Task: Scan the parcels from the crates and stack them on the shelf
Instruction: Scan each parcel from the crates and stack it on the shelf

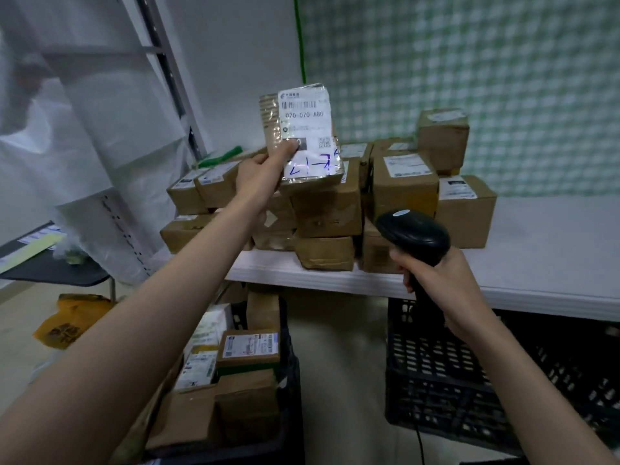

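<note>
Green-and-white checked wall (469, 62) fills the view from 12 to 3 o'clock, with plain white wall and a slanting metal shelf upright (167, 62) at 10 to 11 o'clock. Below it a white shelf (536, 250) runs across the middle toward 3 o'clock, carrying a heap of brown cardboard parcels (335, 209) stacked two and three high, most with white labels facing up or outward. Under the shelf, at 6 to 7 o'clock, a black crate (292, 397) holds more labelled parcels piled loosely; a second black lattice crate (436, 364) stands beside it at 4 to 5 o'clock, its contents not visible. At 9 o'clock a dark counter (50, 270) bears some papers, and a yellow bag (67, 323) lies on the floor beneath it at 8 o'clock.

Left hand (258, 176) is raised at the centre, its grip pinching the lower left edge of a small taped parcel (302, 129), thumb on the front; the parcel stands upright in the air in front of the heap, its barcode label and blue handwriting facing the camera. Right hand (439, 286), at 4 o'clock, has its grip clenched around the handle of a black barcode scanner (412, 236), whose head points up toward the held parcel, well apart from it. A dark cable (419, 444) hangs from the handle.
</note>
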